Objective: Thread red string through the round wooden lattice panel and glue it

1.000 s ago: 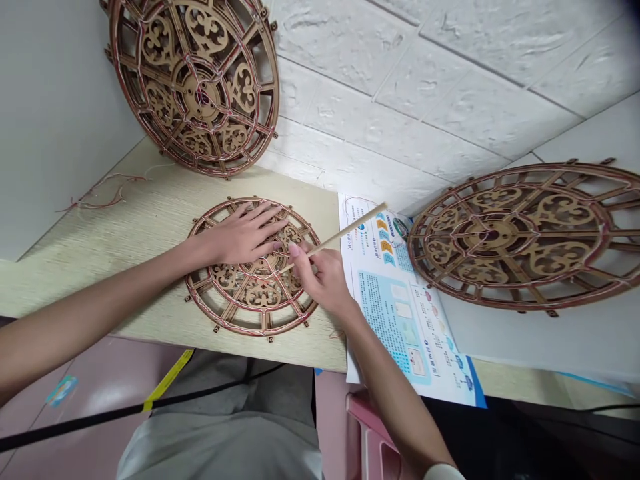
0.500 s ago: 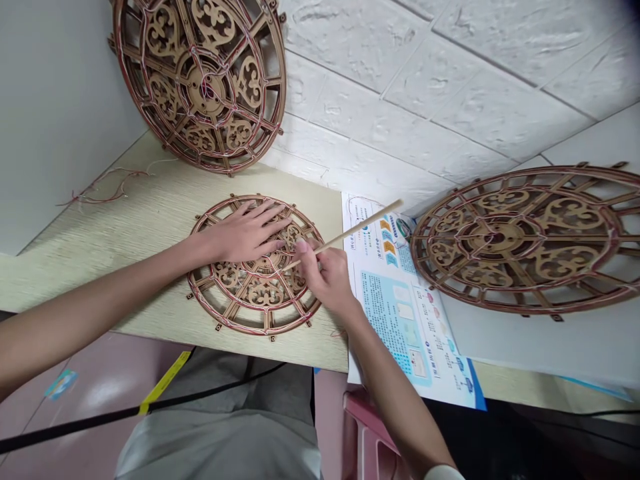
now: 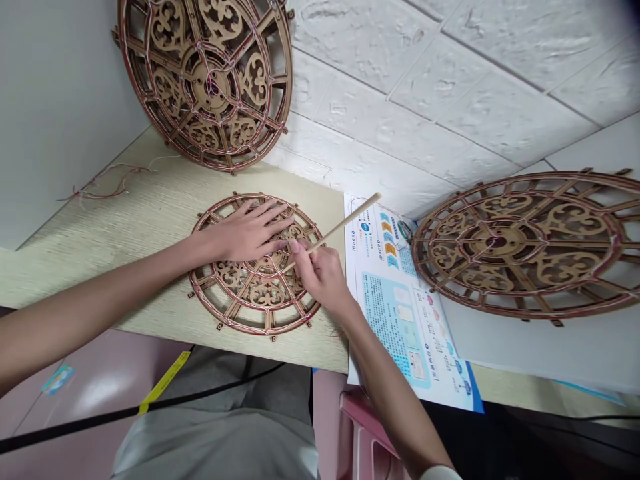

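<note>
A round openwork brown wheel (image 3: 267, 293) with scroll cut-outs and red and white wires lies flat on the table. Fingers spread, my left hand (image 3: 245, 233) rests palm down across its upper left part. My right hand (image 3: 320, 270) is closed around a thin light wooden stick (image 3: 350, 219), over the wheel's right side. The stick slants, its upper end rising to the right beyond the fist. Its lower tip points at the wheel's centre; whether it touches the wheel I cannot tell.
A similar wheel (image 3: 210, 87) leans upright at the back left, and another wheel (image 3: 530, 243) stands at the right. Printed sheets (image 3: 395, 307) lie right of my hand. Loose red and white wires (image 3: 115, 183) lie at the left. A white brick-patterned wall (image 3: 360, 87) rises behind.
The stick's upper end has swung left and slightly up, so the stick stands steeper. My right hand has shifted a little left. My left hand stays spread on the wheel.
</note>
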`<state>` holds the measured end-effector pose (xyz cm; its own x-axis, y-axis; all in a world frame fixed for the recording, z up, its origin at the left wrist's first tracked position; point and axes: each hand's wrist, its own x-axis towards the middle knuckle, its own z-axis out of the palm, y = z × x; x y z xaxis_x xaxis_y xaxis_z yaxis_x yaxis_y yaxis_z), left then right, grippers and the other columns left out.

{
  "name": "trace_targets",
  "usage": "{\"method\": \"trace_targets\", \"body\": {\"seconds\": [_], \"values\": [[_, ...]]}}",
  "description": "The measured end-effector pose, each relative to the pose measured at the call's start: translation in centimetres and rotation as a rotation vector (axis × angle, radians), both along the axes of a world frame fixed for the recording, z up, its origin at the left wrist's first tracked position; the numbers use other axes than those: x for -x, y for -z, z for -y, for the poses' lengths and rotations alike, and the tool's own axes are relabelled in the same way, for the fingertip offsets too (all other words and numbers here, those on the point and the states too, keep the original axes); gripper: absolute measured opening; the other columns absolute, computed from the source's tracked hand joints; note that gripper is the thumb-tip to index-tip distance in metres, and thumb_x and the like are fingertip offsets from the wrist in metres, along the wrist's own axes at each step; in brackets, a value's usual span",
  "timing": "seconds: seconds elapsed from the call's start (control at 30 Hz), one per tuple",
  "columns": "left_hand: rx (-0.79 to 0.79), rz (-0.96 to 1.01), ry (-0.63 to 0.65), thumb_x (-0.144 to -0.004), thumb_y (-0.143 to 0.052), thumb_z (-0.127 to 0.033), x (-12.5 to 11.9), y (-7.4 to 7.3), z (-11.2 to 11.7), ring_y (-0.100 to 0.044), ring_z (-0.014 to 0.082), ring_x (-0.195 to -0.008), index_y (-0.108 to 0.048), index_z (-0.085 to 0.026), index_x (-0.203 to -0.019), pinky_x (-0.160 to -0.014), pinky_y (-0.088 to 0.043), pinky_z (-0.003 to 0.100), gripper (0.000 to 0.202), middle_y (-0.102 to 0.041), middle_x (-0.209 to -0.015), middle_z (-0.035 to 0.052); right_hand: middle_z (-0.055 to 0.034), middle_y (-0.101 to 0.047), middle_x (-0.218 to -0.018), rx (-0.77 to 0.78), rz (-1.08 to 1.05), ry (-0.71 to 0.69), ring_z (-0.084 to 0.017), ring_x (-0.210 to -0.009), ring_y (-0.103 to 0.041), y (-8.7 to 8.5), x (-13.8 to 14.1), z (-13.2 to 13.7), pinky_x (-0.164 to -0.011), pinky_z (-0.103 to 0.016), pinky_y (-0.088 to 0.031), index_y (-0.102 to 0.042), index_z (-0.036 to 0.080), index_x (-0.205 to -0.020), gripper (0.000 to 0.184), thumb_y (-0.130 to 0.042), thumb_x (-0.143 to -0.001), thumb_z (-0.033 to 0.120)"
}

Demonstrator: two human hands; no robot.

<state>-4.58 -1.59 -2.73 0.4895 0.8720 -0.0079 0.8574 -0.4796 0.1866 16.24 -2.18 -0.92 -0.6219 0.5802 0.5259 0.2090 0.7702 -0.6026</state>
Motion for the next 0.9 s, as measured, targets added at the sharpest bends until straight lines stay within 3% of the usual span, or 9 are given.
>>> {"method": "trace_targets", "body": {"seconds": [0.3,0.5,0.67,0.9], "values": [[0.039,-0.006,-0.015,-0.108,-0.026,-0.055,-0.2,-0.6,0.2,-0.004,0.0339,-0.16,-0.021,-0.022,-0.167,-0.127,-0.005,0.059,0.068,-0.01,-0.172,0.009,0.0045,-0.043,-0.055,-0.016,-0.054,-0.042,-0.006,-0.044,-0.037,0.8,0.3,-0.1,-0.046,-0.025,-0.026,-0.039,0.019,-0.066,0.04,-0.047,-0.105,0.021],[0.021,-0.068,-0.03,-0.109,-0.026,-0.056,-0.4,-0.5,0.1,0.0,0.0305,-0.16,-0.017,-0.022,-0.168,-0.128,-0.004,0.056,0.069,-0.004,-0.172,0.0047,0.0022,-0.051,-0.052,-0.055,-0.176,0.233,-0.006,-0.043,-0.046,0.3,-0.6,-0.3,-0.042,-0.022,-0.031,-0.051,0.017,-0.062,0.047,-0.043,-0.107,0.026],[0.032,-0.073,-0.027,-0.109,-0.025,-0.055,-0.5,-0.7,0.1,-0.003,0.0324,-0.16,-0.018,-0.022,-0.167,-0.127,-0.006,0.057,0.068,-0.006,-0.173,0.0068,0.0029,-0.05,-0.052,-0.09,-0.115,0.118,-0.006,-0.042,-0.044,0.6,-0.6,-0.1,-0.042,-0.023,-0.03,-0.047,0.018,-0.061,0.045,-0.046,-0.105,0.023],[0.014,-0.036,-0.013,-0.108,-0.026,-0.053,-0.4,-0.6,0.2,-0.005,0.035,-0.159,-0.021,-0.019,-0.167,-0.127,-0.005,0.058,0.067,-0.01,-0.172,0.0104,0.0019,-0.048,-0.054,-0.066,-0.06,0.085,-0.007,-0.046,-0.045,1.1,-0.4,0.1,-0.046,-0.025,-0.032,-0.044,0.019,-0.061,0.046,-0.046,-0.106,0.025]]}}
